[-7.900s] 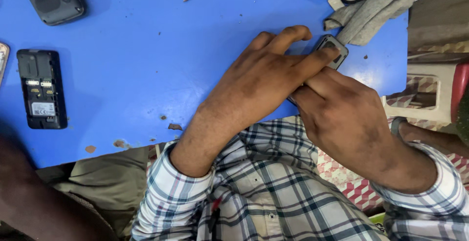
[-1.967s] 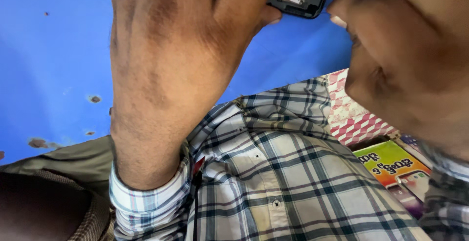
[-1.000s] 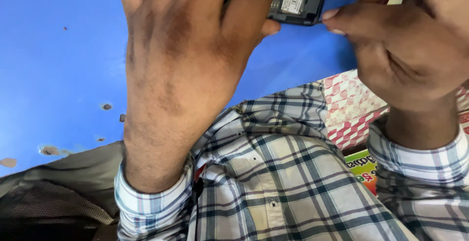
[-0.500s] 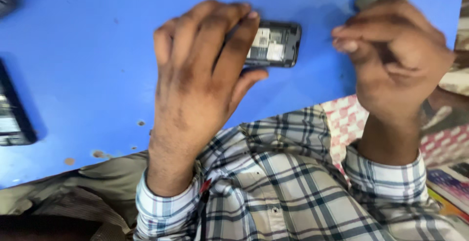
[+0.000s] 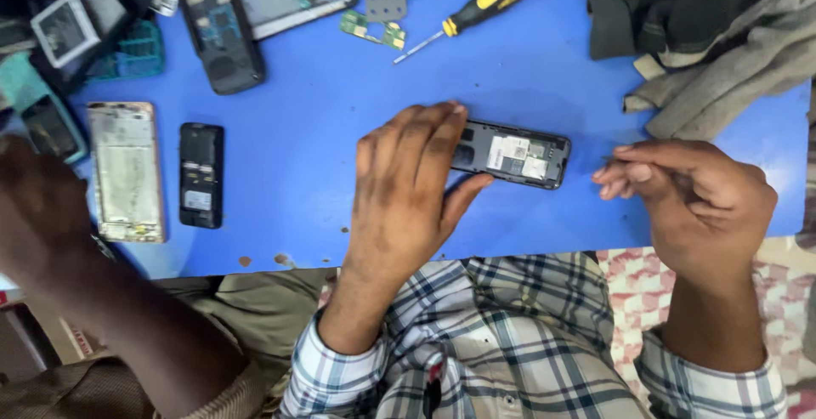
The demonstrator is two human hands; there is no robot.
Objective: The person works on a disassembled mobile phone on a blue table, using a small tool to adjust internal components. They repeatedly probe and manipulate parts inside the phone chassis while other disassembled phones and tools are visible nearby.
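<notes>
Phone (image 5: 510, 153): open small dark phone, back off, lying flat on the blue bench (image 5: 323, 121), near its front edge.
Left hand (image 5: 408, 189): spread flat, fingers pressing the phone's left end.
Right hand (image 5: 688, 198): just right of the phone, fingertips pinched on something tiny; I cannot tell what.
Risk: tiny bit may drop and get lost.
Risk: phone may slide if pressed sideways.
Screwdriver (image 5: 472, 9): well behind the phone.

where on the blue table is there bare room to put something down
Bare blue lies between the small black phone and the left hand, and between the screwdriver and the opened phone. The top left corner is crowded with phone parts; cloths fill the top right.
</notes>
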